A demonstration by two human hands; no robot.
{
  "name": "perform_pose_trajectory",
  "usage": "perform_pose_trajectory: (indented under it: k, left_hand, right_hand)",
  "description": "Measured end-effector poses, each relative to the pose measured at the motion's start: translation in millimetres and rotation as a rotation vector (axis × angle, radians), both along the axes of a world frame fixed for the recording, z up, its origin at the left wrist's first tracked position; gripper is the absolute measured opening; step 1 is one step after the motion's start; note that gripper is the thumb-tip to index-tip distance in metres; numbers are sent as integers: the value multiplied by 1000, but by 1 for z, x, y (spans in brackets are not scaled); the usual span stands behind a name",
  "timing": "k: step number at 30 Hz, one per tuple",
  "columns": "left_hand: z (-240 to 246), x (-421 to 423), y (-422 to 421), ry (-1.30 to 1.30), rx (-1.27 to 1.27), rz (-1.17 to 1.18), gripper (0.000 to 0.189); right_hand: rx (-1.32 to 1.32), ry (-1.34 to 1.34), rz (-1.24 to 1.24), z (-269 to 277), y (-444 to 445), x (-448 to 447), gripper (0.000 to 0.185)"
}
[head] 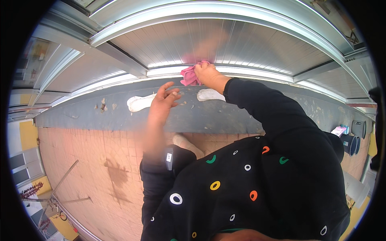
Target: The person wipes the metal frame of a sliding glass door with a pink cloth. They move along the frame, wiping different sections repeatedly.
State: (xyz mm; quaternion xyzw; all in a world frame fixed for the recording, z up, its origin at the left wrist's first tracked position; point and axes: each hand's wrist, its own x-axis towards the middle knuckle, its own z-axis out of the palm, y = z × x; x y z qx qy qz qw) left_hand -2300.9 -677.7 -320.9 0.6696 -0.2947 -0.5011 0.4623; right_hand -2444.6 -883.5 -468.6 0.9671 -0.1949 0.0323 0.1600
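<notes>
My right hand grips a crumpled pink cloth against the bright bottom rail of a ribbed metal panel. The panel mirrors the hand and cloth faintly. Lower and to the left, my left hand hangs over the grey ledge with its fingers apart and nothing in them. Behind it a white, sole-shaped thing lies on the ledge. A similar whitish one lies below the cloth, partly covered by my right forearm.
Reddish floor tiles run along the ledge's near side. Dark buckets and a grey pot stand at the far right. A metal frame with crossed legs is at the lower left. Metal uprights divide the panels.
</notes>
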Motion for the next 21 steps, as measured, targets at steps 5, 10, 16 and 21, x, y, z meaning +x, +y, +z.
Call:
perform_pose_trajectory:
  k: [5,10,16,21]
  left_hand:
    - [-6,-3,1,-25,11,-15,53]
    - [-9,-10,-2,-37,26,-17,57]
    - [-7,-18,-4,-70,44,-35,60]
    - [-4,-16,-1,-50,20,-24,60]
  right_hand:
    - [184,98,-157,0,-21,-101,41]
    - [209,152,-403,0,-27,-191,39]
    - [273,157,-709,17,-32,-266,59]
    - [517,237,-1032,44,-55,-309,35]
